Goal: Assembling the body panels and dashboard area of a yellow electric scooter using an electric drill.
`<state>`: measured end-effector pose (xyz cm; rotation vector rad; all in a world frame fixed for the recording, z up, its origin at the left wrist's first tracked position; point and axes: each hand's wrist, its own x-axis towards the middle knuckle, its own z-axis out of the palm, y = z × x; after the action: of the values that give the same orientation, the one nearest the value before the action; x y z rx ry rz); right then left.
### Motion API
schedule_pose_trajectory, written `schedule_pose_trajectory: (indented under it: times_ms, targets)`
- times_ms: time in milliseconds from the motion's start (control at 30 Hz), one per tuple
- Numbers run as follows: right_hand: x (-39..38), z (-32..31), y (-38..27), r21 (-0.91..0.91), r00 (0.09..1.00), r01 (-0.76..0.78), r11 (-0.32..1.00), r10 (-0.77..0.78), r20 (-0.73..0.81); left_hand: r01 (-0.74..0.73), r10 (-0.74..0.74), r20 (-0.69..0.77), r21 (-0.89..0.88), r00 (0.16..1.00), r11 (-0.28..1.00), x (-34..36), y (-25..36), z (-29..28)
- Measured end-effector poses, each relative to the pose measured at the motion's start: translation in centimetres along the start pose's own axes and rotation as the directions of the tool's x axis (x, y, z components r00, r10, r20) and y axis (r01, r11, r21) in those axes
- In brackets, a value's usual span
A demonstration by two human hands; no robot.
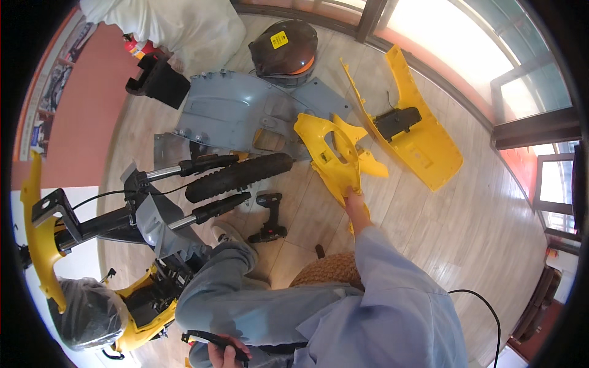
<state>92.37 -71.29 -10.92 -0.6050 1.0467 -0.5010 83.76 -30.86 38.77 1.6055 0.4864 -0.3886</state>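
My right hand [354, 207] stretches forward, its fingers closed on the near end of a yellow plastic fairing panel [326, 161] with a large opening in it. Low in the picture, above my left thigh, my left hand [225, 354] is closed round a long, curved black piece [211, 339] whose exact kind I cannot make out. Beyond the fairing lies a large grey body panel [230, 110] on the floor. A black cordless drill [268, 218] rests between my foot and the fairing.
A partly dismantled two-wheeler with its front tyre [239, 178] stands at left. A yellow body shell [423, 147] lies to the right. At the back are a dark lidded container [283, 52], a black bin-like part [161, 80] and a person in white [190, 30]. A woven stool [325, 272] is beneath me.
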Motion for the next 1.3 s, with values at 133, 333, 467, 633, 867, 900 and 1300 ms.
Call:
schedule_pose_trajectory:
  times_ms: [133, 333, 467, 633, 867, 900, 1300]
  targets:
    - [-0.2, -4.0, 0.2, -0.228, 0.99, -0.046, 0.972, 0.015, -0.137, -0.004, 0.004, 0.002, 0.012, 1.0, 1.0, 0.2, 0.8, 0.5]
    - [-0.6, -7.4, 0.1, -0.555, 0.962, -0.135, 0.821, -0.025, -0.27, 0.0, -0.001, 0.016, 0.078, 1.0, 0.997, 0.9, 0.5, 0.6]
    - [-1.0, -7.3, -0.3, -0.534, 0.979, -0.17, 0.828, 0.079, -0.189, -0.005, 0.005, 0.004, 0.087, 1.0, 0.996, 1.4, 0.0, 1.9]
    - [-0.3, -6.7, -0.2, -0.381, 0.963, -0.246, 0.891, 0.179, -0.203, -0.008, 0.006, 0.041, 0.052, 0.999, 0.999, 1.9, -0.6, 2.2]
    - [-2.1, -6.5, 0.6, -0.231, 0.947, -0.299, 0.926, 0.257, -0.195, 0.091, -0.084, -0.06, 0.11, 0.995, 0.99, 1.7, 0.5, 3.2]
    - [-2.5, -6.2, 0.7, -0.234, 0.943, -0.313, 0.921, 0.272, -0.192, 0.112, -0.101, -0.089, 0.124, 0.991, 0.986, 1.3, 0.5, 3.0]
    - [-16.8, 10.6, -5.0, -0.839, 0.159, -0.353, 0.415, 0.91, 0.384, 0.186, -0.23, 0.201, 0.216, 0.952, 0.958, 7.7, 0.4, 4.1]
